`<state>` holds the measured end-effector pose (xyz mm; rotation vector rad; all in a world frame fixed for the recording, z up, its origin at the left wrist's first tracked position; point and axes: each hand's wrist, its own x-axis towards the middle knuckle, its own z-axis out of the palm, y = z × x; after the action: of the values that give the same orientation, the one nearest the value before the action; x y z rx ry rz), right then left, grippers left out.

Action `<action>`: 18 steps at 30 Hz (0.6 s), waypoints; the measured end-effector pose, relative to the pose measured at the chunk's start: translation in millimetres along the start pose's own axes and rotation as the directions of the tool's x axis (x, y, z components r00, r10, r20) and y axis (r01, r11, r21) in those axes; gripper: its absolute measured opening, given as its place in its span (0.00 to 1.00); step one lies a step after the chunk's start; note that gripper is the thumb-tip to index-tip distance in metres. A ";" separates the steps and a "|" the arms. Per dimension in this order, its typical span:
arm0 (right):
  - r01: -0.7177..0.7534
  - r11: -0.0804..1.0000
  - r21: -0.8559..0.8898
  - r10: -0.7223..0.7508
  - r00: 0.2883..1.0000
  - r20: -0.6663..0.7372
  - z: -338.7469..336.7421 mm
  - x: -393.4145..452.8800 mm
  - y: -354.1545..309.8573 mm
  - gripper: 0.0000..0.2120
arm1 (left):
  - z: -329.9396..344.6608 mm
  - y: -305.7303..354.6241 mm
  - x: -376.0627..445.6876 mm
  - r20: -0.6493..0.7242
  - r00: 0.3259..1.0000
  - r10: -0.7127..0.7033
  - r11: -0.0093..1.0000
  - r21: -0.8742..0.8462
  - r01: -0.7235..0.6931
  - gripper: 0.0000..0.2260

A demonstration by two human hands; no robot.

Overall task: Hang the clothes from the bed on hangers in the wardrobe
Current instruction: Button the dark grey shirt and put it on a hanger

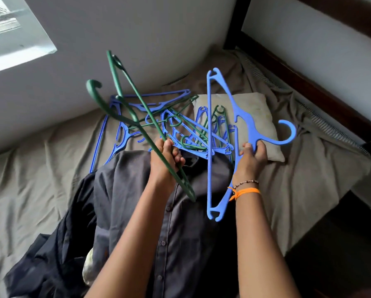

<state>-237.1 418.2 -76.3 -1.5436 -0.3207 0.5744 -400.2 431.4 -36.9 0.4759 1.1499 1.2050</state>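
**Q:** What does the head view show, and which step is in hand?

**A:** A person leans over a bed with a rumpled grey-brown sheet (pixel 40 190). The left hand (pixel 165 160) has its grip clenched round the straight bar of a dark green plastic hanger (pixel 124 100), held raised and tilted, its hook toward the far left. The right hand (pixel 252 157) grasps a bright blue plastic hanger (pixel 240 117) at the neck below its hook, so the hanger stands on end with the hook pointing right. The step appears to be selecting hangers, before any garment is mounted.

**Q:** Where are the clothes?

**A:** A dark grey button-front shirt (pixel 180 233) lies spread on the bed directly under both forearms, its collar at the far end. A darker navy garment (pixel 51 261) lies bunched against its left side. Neither is on a hanger yet. The wardrobe is not in view.

**Q:** What else lies there?

**A:** A tangled heap of blue and green plastic hangers (pixel 158 123) rests just beyond the shirt collar, partly overlapping a pale beige pillow (pixel 257 108) at the far right. The green hanger crosses in front of this heap; whether it is hooked into it cannot be told.

**Q:** What does the next move call for?

**A:** Probably keeping one hanger, setting the other down, and freeing a hand to open the collar so a hanger arm can slide into each shoulder.
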 end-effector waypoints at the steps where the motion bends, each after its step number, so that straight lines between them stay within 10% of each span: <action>1: 0.013 0.999 -0.036 -0.012 1.000 0.026 4.9 5.1 -1.0 0.08 | -2.5 -2.1 -0.1 0.003 1.000 -0.013 1.000 0.022 0.013 0.14; 7: 0.076 0.901 -0.427 0.053 0.958 0.283 36.7 53.1 -23.8 0.28 | -6.2 -13.0 -0.4 -0.043 0.996 -0.076 0.994 0.079 0.079 0.15; 9: -0.005 0.949 -0.314 0.131 0.915 0.382 29.0 34.7 -28.1 0.26 | -4.1 -20.1 -2.8 -0.045 0.996 -0.082 0.987 0.133 0.087 0.14; 13: -0.297 0.952 -0.076 0.242 0.573 0.783 -3.1 -47.8 -23.3 0.29 | -2.7 -38.7 -3.8 -0.121 0.992 -0.020 0.949 0.311 0.057 0.10; 18: -0.336 0.939 0.078 0.166 0.639 0.751 3.9 -56.4 -16.1 0.24 | -19.8 -64.4 -3.3 -0.119 0.991 0.063 0.846 0.533 0.011 0.10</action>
<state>-283.6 392.4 -51.3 -1.0801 -0.6391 1.4307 -386.7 400.6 -95.4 0.8436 1.6085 0.9347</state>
